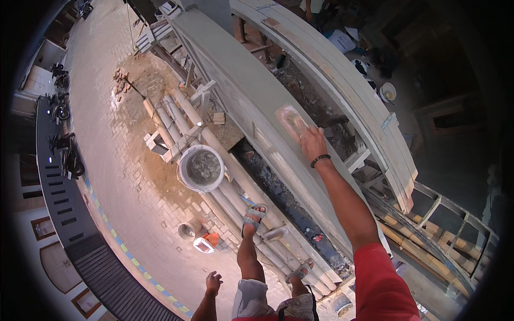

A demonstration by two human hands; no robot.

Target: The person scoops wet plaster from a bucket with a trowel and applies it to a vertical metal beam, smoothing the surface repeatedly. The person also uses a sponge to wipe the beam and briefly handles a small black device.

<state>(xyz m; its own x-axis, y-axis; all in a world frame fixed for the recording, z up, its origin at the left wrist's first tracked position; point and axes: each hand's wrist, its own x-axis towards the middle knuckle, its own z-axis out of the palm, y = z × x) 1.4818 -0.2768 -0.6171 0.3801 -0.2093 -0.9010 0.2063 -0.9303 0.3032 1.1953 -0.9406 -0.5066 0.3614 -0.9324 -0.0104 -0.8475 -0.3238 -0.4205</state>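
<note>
My right hand, with a dark beaded bracelet at the wrist, is closed on a plastering float. The float lies flat against the grey plastered top of a long concrete beam. My left hand hangs free at my left side, holding nothing, its fingers loosely bent and apart. A white bucket of wet grey mortar stands on the bamboo scaffold to the left of the beam. My sandalled feet stand on the bamboo poles, below the bucket in view.
Far below is a paved street with sand, a tipped bucket and parked motorbikes. A dark gap runs between poles and beam. Right of the beam are a curved board, a metal ladder frame and people at work lower down.
</note>
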